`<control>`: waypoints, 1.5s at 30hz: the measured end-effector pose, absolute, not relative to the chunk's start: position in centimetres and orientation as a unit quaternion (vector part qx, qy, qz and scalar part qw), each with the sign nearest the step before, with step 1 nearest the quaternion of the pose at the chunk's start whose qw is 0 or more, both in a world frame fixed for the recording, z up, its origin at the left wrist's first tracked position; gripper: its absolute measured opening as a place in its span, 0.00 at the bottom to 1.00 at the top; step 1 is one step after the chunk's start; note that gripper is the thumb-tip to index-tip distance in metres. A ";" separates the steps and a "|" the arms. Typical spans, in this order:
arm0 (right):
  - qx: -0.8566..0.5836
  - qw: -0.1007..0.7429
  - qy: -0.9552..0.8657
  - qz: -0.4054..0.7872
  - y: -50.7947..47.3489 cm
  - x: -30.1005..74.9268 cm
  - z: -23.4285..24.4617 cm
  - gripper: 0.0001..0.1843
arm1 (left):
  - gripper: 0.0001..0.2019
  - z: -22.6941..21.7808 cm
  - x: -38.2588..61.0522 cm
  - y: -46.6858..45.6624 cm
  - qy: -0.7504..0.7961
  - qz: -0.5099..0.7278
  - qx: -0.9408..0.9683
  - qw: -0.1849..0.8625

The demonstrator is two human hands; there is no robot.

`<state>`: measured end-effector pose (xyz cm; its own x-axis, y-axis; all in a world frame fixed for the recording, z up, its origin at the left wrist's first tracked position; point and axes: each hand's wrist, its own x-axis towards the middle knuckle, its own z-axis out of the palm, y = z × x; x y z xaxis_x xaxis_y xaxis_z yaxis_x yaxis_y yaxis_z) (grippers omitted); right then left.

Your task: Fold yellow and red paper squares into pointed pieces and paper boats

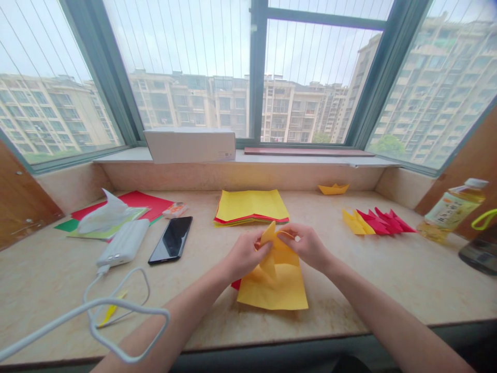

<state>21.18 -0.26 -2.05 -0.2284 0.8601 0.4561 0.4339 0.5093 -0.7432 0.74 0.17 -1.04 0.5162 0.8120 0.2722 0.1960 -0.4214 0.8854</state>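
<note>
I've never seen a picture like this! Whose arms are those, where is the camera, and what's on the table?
There is no machine here. The camera sits on a person's head and looks down, so the two arms are that person's own. The left hand and the right hand both pinch the top of a partly folded yellow sheet that rests on the table. Behind it lies a paper stack, yellow on top. To the right are folded red and yellow shapes, a small paper boat and a bottle. To the left are a phone, a power bank with a white cable, and a tissue. A white box stands on the sill.
</note>
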 end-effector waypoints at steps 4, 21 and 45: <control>-0.439 0.477 -0.707 0.283 -0.4 20.4 -2.5 0.12 | 0.11 -1.0 0.9 0.0 0.333 0.357 0.770 0.411; -0.376 0.440 -0.671 0.464 -0.6 20.4 -1.1 0.23 | 0.15 -0.8 0.6 1.0 0.403 0.523 0.602 0.448; -0.403 0.546 -0.615 0.402 -0.4 19.2 -2.3 0.23 | 0.20 -1.5 1.7 0.4 0.332 0.525 0.630 0.466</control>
